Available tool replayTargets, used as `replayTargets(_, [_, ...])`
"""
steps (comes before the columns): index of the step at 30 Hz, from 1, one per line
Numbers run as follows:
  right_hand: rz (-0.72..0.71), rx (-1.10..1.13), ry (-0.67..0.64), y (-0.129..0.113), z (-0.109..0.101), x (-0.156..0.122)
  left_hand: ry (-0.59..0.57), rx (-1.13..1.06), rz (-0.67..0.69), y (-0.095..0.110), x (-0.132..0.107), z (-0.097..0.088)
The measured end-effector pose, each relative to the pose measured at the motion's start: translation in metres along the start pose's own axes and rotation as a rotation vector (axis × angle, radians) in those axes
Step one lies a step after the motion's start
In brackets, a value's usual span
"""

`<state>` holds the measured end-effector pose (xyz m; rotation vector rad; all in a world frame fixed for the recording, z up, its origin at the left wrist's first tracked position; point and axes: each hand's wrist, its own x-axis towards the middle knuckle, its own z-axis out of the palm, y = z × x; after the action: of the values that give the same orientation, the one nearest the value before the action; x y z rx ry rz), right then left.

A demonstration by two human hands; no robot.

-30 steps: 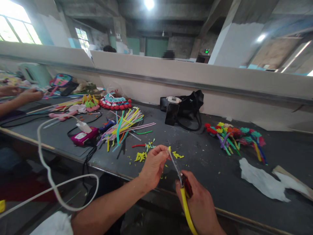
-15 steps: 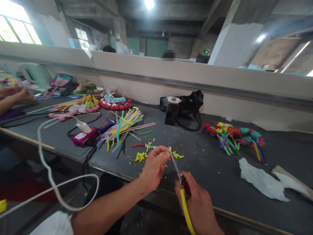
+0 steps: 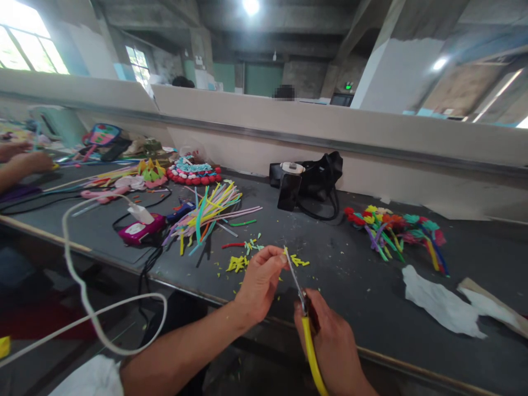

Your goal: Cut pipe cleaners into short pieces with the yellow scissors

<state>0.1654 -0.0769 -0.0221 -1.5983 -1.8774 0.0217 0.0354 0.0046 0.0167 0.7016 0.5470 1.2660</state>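
My left hand (image 3: 259, 283) is closed in a pinch above the table's front edge. A small yellow bit, seemingly a pipe cleaner piece (image 3: 285, 251), shows at its fingertips, mostly hidden by them. My right hand (image 3: 337, 342) is wrapped round the yellow handle of a pair of scissors (image 3: 312, 355). The scissors' blades look nearly together, their tips right at the left fingertips. Short cut yellow pieces (image 3: 237, 264) lie in a heap left of my left hand, with more just behind it. Pale green snippets (image 3: 252, 245) and a red piece (image 3: 233, 245) lie farther back.
A bundle of coloured pipe cleaners (image 3: 210, 212) lies left of centre, near a magenta device (image 3: 142, 228) with a white cable. A black bag (image 3: 319, 179) and phone (image 3: 289, 192) stand behind. Fuzzy flowers (image 3: 396, 225) and white paper (image 3: 441, 302) lie right. Another person's hands (image 3: 27, 163) work far left.
My hands and the scissors stay almost in the same place. At the far left the other person's hands have shifted, and a light blue strip now stands up by them.
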Motion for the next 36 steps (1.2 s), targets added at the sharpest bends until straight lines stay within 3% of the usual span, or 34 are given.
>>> replayTargets(7, [0.022,0.023,-0.051,0.001,-0.004,0.001,-0.006,0.024,0.028,0.002,0.001,-0.001])
replayTargets(14, [0.049,0.092,-0.011,0.003,0.000,0.003,-0.017,0.061,0.039,0.004,0.002,-0.001])
replayTargets(19, [0.147,0.259,-0.004,-0.001,-0.008,0.011,-0.006,0.308,0.086,0.008,0.000,-0.003])
replayTargets(23, [0.151,0.325,0.075,-0.006,-0.016,0.019,-0.105,0.753,0.261,0.012,-0.005,-0.006])
replayTargets(28, [0.191,0.362,0.137,-0.007,-0.019,0.023,-0.395,1.182,0.620,0.009,-0.013,-0.012])
replayTargets(32, [0.169,0.341,0.160,-0.006,-0.018,0.025,-0.470,1.362,0.749,0.005,-0.016,-0.016])
replayTargets(36, [0.153,0.313,0.161,-0.005,-0.016,0.025,-0.474,1.370,0.766,0.004,-0.018,-0.015])
